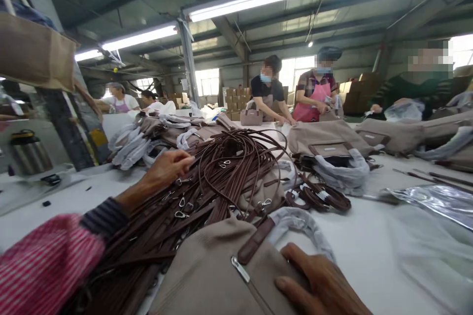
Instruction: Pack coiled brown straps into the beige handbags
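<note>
My left hand lies on a heap of brown leather bag straps with metal swivel clips, its fingers together; I cannot tell if it grips any strap. My right hand rests spread on a taupe fabric handbag, beside its metal zip pull and brown leather tab. A handle wrapped in grey plastic arcs just beyond that hand. A coiled brown strap lies further ahead on the white table.
More taupe bags and wrapped handles crowd the table, with a silver foil sheet at right. Several co-workers stand across it. Cardboard boxes are stacked behind them, and a jute bag hangs at upper left.
</note>
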Demonstrator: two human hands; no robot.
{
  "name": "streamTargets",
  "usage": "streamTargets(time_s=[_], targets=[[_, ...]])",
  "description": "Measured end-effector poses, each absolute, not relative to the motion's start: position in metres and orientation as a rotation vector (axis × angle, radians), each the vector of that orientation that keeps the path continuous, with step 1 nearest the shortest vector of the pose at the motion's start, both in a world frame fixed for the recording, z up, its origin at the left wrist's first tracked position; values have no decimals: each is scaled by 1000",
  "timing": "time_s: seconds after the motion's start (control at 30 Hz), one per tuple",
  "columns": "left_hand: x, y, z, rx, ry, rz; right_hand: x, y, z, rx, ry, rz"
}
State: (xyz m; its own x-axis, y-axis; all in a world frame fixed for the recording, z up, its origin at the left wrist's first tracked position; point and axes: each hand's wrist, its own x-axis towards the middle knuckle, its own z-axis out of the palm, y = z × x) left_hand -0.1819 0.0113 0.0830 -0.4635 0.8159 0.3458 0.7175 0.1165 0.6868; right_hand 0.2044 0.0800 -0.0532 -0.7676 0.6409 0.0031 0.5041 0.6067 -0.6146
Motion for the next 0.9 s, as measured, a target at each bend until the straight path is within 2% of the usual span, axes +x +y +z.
streamTargets(time_s=[0.13, 0.27, 0.4, 0.5, 0.6, 0.7, 0.83, 0.9], targets=[[-126, -79, 37, 1363, 2077, 894, 204, 71, -36, -940, -2567, 923], [-78, -113, 18, 1075, 1868, 1078, 199, 72, -22, -839, -2494, 896], [-70, -90, 47, 1034, 1865, 1198, 205, 68, 1, -821, -2338, 954], [-77, -51, 75, 1422, 1957, 1089, 217, 58, 20, -856, -2216, 1036], [-72, -3, 80, 1775, 2120, 1004, 232, 43, 28, -899, -2239, 976], [-49, 34, 49, 1928, 2231, 927, 252, 32, 22, -1023, -2448, 692], [-22, 50, -4, 2106, 2288, 797, 292, 31, 4, -1042, -2561, -117], [-20, 49, -13, 2178, 2297, 778, 313, 38, -3, -1117, -2531, -201]])
